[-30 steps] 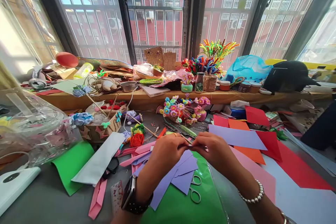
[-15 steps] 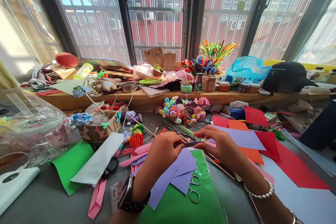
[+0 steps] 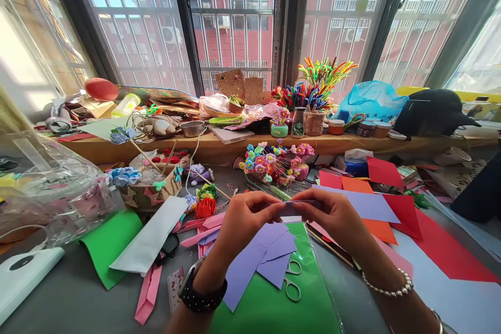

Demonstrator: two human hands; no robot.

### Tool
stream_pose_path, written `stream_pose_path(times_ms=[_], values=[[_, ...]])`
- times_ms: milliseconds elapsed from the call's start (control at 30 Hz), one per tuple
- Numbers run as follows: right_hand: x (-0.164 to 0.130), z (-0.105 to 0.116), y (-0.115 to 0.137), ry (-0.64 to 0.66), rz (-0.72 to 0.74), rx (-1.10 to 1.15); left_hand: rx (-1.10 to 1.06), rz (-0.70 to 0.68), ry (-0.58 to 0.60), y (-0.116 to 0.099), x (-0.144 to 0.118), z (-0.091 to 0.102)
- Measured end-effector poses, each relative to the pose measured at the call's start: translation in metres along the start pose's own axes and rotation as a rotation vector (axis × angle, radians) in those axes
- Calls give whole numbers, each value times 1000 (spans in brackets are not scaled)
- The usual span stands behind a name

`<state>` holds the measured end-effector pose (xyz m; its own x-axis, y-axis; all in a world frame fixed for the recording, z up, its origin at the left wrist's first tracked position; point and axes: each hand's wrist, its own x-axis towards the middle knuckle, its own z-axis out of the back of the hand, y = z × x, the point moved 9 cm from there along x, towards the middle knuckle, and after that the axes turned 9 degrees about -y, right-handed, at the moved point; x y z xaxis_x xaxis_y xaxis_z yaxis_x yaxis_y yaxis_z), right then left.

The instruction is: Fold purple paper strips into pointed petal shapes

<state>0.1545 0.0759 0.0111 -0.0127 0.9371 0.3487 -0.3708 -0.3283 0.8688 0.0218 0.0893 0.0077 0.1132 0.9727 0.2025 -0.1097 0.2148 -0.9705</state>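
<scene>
Both hands pinch a small folded piece of purple paper (image 3: 290, 211), raised above the work surface. My left hand (image 3: 248, 219) grips its left side, thumb and fingers closed. From the right, my right hand (image 3: 331, 214) pinches it the same way, and the fingertips of both hands nearly meet. Below them, cut purple paper sheets (image 3: 250, 266) overlap on a shiny green sheet (image 3: 270, 313). Scissors (image 3: 293, 289) lie there with the handles showing; their blades are hidden under the purple paper.
Pink folded strips (image 3: 148, 292), a white paper packet (image 3: 152, 240) and a green sheet (image 3: 111, 250) lie to the left. Red (image 3: 450, 250) and orange paper (image 3: 356, 185) spread on the right. Crocheted flowers (image 3: 270, 162) stand behind the hands, before a crowded windowsill (image 3: 219, 152).
My hands have come closer together along the purple paper. My right fingers, spread earlier, are now closed on it. The view has shifted slightly.
</scene>
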Motion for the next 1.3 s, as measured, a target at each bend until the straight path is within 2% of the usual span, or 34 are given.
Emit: stream_pose_path(times_ms=[333, 500, 633, 767, 833, 967, 1067, 1200, 1300], values=[[-3, 6, 13, -47, 102, -110, 42, -58, 14, -7, -4, -5], [2, 19, 6, -73, 74, -99, 87, -56, -68, -8, -1, 6], [3, 26, 3, -87, 67, -80, 91, -36, -84, -9, 1, 11], [2, 26, 5, -125, 54, -32, 89, -19, -90, -9, 1, 13], [0, 19, 6, -90, 29, 15, 88, -11, -87, -8, 0, 12], [-1, 3, 5, 0, 15, 65, 78, -16, -44, -8, -1, 8], [0, 3, 2, -35, 16, 49, 74, -17, 16, -6, 1, 5], [1, 5, -2, -75, 11, 52, -29, 73, 97, 5, 3, -2], [1, 3, 1, -78, 32, 64, -123, 123, 88, 12, 4, -4]])
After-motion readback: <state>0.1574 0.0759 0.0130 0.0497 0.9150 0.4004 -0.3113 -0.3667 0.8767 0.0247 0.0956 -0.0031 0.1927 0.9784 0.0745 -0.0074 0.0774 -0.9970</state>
